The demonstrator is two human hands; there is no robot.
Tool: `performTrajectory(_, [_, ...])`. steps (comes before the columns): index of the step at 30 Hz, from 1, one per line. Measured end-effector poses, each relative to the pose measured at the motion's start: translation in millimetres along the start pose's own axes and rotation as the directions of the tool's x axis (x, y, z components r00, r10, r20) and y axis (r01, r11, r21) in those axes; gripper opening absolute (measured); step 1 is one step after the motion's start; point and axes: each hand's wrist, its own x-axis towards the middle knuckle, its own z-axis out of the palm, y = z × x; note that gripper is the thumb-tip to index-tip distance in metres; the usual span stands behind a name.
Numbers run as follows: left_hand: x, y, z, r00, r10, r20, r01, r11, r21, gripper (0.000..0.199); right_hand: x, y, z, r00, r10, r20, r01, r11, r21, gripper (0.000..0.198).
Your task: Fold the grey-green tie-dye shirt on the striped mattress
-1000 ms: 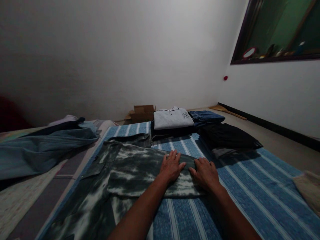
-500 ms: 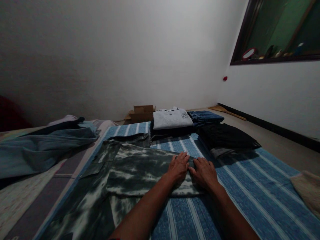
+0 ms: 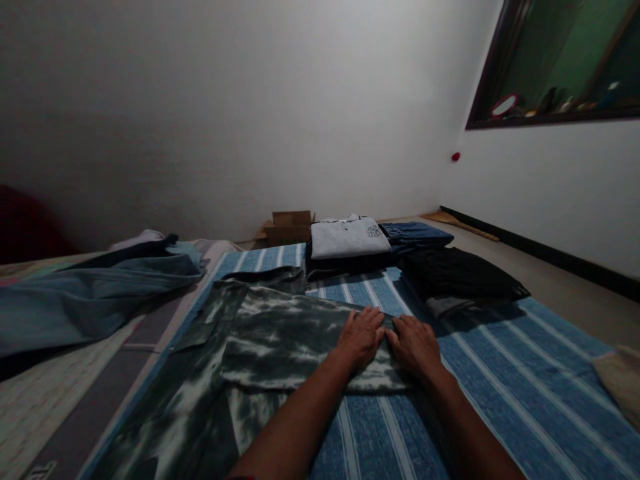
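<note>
Dark green-and-white tie-dye trousers [image 3: 280, 337] lie on the striped cloth, with one leg folded across to the right. On the right part of that leg my left hand [image 3: 361, 337] rests palm down, its fingers stretched over the fabric. Close beside it, my right hand [image 3: 414, 343] lies on the leg's right end, fingers extended and pressing down. Neither hand lifts the fabric. The trousers' lower left part runs out of view at the bottom.
A folded grey shirt [image 3: 350, 239] tops a dark pile at the back. Folded jeans [image 3: 417, 235] and black clothes [image 3: 463, 275] lie to its right. Light blue jeans [image 3: 110, 287] lie at left. A cardboard box [image 3: 290, 228] stands by the wall. Blue striped cloth [image 3: 520, 360] lies underneath.
The view has shifted slightly, so everything appears a little farther right. Both hands stay on the folded leg, with hardly any movement over it.
</note>
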Motion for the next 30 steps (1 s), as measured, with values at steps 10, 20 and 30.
performTrajectory(10, [0.6, 0.2, 4.0, 1.0, -0.01, 0.021, 0.009, 1.0, 0.016, 0.049, -0.4, -14.9, -11.4, 0.99, -0.097, -0.105, 0.095, 0.995, -0.023, 0.021])
performTrajectory(20, [-1.0, -2.1, 5.1, 1.0, 0.006, -0.005, -0.006, 1.0, -0.004, 0.049, 1.4, -15.8, -2.9, 0.993, -0.109, 0.041, 0.106, 0.991, 0.076, 0.029])
performTrajectory(30, [-2.3, -1.5, 5.7, 1.0, 0.004, -0.011, -0.004, 1.0, 0.022, 0.049, 0.2, -18.0, -4.2, 0.997, -0.076, 0.026, 0.075, 0.996, 0.05, 0.031])
